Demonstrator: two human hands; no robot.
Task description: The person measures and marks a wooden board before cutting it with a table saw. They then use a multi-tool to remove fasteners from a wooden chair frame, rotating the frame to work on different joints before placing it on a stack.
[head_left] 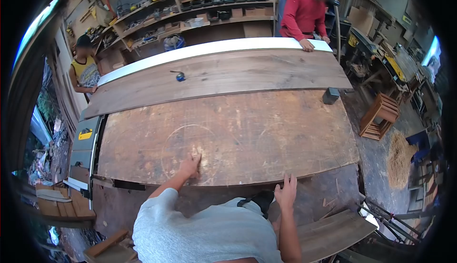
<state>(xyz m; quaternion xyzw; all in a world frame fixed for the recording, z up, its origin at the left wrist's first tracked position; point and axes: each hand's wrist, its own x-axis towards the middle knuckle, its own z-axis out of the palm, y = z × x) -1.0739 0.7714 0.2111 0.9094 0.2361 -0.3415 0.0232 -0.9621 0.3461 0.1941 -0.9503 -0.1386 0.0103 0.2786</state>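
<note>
My left hand leans on the worn wooden worktable near its front edge, fingers stretched out and holding nothing. At the same edge, farther right, my right hand has its fingers extended by the table's rim, with nothing in them. Across the far part of the table lies a long brown wooden board. A small blue tape measure sits on that board. Behind it runs a long white board. A dark square block stands at the table's right side.
A person in a red shirt has a hand on the white board's right end. Another person in a yellow top touches the boards' left end. Nearby are a wooden stool, a sawdust pile and tool shelves.
</note>
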